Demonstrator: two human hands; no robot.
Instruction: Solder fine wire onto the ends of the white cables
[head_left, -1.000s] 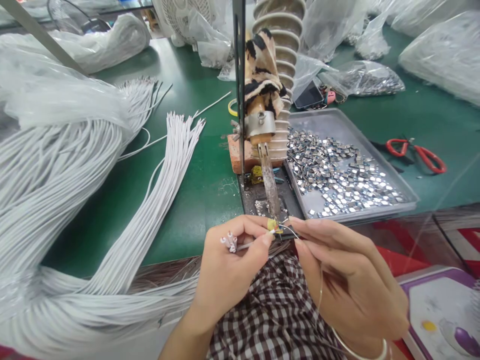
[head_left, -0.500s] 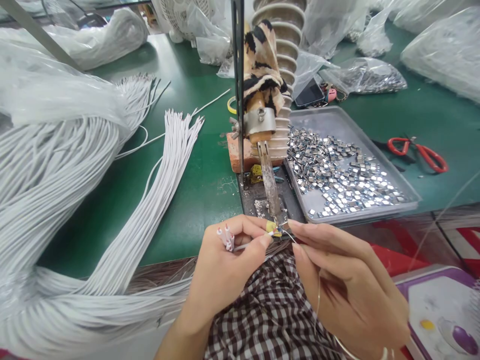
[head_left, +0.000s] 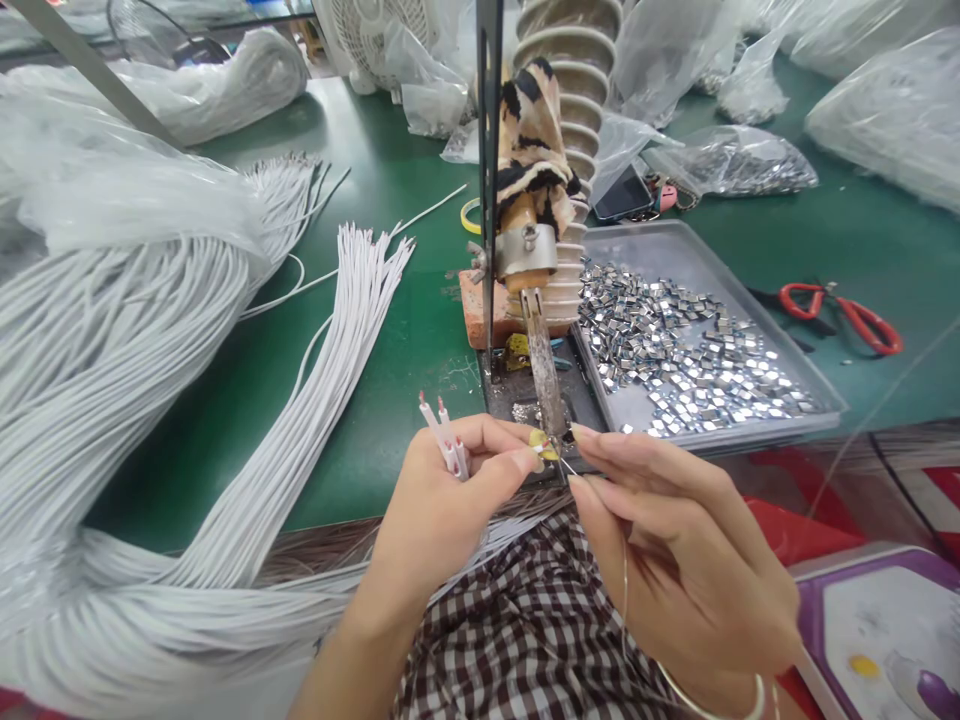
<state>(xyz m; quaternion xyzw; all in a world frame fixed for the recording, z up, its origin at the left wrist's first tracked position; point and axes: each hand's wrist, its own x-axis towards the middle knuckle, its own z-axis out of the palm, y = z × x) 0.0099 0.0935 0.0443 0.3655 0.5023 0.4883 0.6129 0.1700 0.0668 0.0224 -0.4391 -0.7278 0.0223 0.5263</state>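
My left hand (head_left: 442,500) is closed around a few white cables (head_left: 444,436), their stripped ends sticking up above the fingers, and pinches one cable tip at the soldering iron's tip (head_left: 551,425). My right hand (head_left: 675,560) pinches a thin solder wire (head_left: 625,590) and holds its end to the same spot. The iron (head_left: 536,330) hangs tilted from a clamp on a metal stand (head_left: 489,180). Small yellow parts sit where the fingers meet.
A grey tray (head_left: 660,245) of several small shiny metal shells lies right of the iron. Big bundles of white cables (head_left: 150,400) cover the left of the green table (head_left: 405,370). Red scissors (head_left: 840,310), a phone (head_left: 621,195) and plastic bags lie behind.
The cable ends in my left hand have risen higher above the fingers. Both hands shifted slightly up and left toward the iron tip.
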